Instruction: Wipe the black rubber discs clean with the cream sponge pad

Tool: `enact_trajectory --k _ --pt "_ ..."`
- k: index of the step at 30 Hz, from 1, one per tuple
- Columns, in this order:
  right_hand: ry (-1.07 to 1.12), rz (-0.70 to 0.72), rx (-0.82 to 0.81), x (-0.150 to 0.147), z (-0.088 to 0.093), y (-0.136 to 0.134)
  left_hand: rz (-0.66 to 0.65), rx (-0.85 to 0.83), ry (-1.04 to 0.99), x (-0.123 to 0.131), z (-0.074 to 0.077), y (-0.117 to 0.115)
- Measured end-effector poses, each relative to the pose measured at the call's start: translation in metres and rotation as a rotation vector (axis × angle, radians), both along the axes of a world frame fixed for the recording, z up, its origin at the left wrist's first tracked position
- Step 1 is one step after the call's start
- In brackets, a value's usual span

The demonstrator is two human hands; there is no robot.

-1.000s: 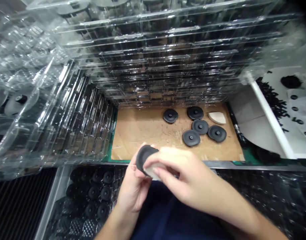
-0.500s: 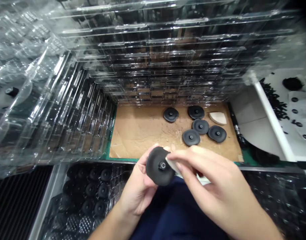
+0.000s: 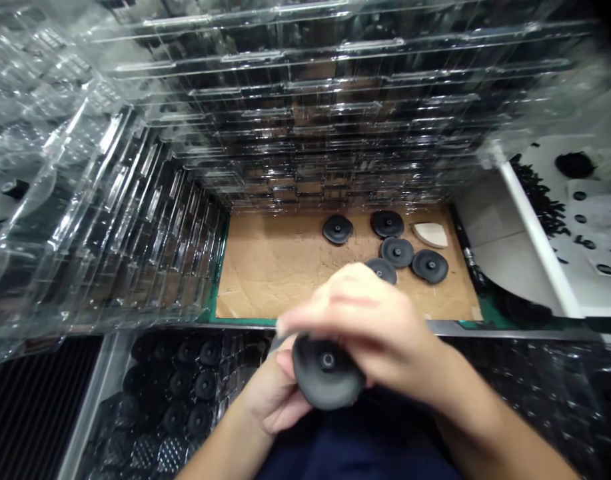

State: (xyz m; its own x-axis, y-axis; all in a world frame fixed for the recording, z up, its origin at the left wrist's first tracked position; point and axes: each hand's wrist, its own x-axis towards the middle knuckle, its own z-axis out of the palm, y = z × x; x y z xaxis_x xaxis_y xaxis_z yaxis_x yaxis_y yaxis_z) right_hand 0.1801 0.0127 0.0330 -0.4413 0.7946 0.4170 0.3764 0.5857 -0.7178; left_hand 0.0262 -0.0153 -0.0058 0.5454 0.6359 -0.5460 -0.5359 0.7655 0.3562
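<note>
My left hand [image 3: 280,393] grips a round, dished black plastic part [image 3: 330,387] with a short hollow stem at its centre. The part is tilted towards me, low in front of my dark blue clothing. Over its far rim curls my right hand [image 3: 370,313], fingers bent and slightly blurred. A small greyish-white edge of cloth [image 3: 275,343] shows under its fingertips; the rest of it is hidden by the hand. Beyond, several similar black parts [image 3: 396,252] lie stem up on a cardboard sheet [image 3: 270,267]. My right hand overlaps the nearest of these in view.
Tall stacks of clear plastic trays [image 3: 295,120] wall the back and left. A pale wedge-shaped pad [image 3: 431,234] lies at the cardboard's right. Further right is a white bin [image 3: 540,233] with small black pieces. Below left, a tray [image 3: 185,387] holds more black parts.
My right hand has swung left from the disc's right side across its far rim, carrying the pale cloth. The black part has moved slightly down and nearer to me.
</note>
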Motion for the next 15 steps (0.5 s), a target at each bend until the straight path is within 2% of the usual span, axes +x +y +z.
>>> enact_trajectory --k 3,4,6,9,11,15 --pt "-0.039 -0.280 -0.264 0.014 -0.026 0.008 -0.086 -0.036 -0.200 -0.005 -0.002 0.000" --pt "-0.054 -0.341 -0.351 0.017 -0.037 0.009 -0.084 -0.036 -0.252 -0.007 -0.001 0.000" --pt "-0.075 -0.367 -0.482 0.020 -0.061 0.005 -0.060 -0.023 -0.287 -0.011 -0.001 0.001" --pt "-0.142 -0.371 -0.535 0.015 -0.095 -0.008 -0.045 -0.018 -0.271 -0.014 0.000 0.004" --pt "-0.196 -0.392 -0.544 0.010 -0.111 -0.021 -0.040 -0.007 -0.260 -0.015 0.001 0.005" --pt "-0.312 -0.444 -0.538 0.005 -0.121 -0.041 -0.036 0.008 -0.210 -0.015 0.002 0.007"
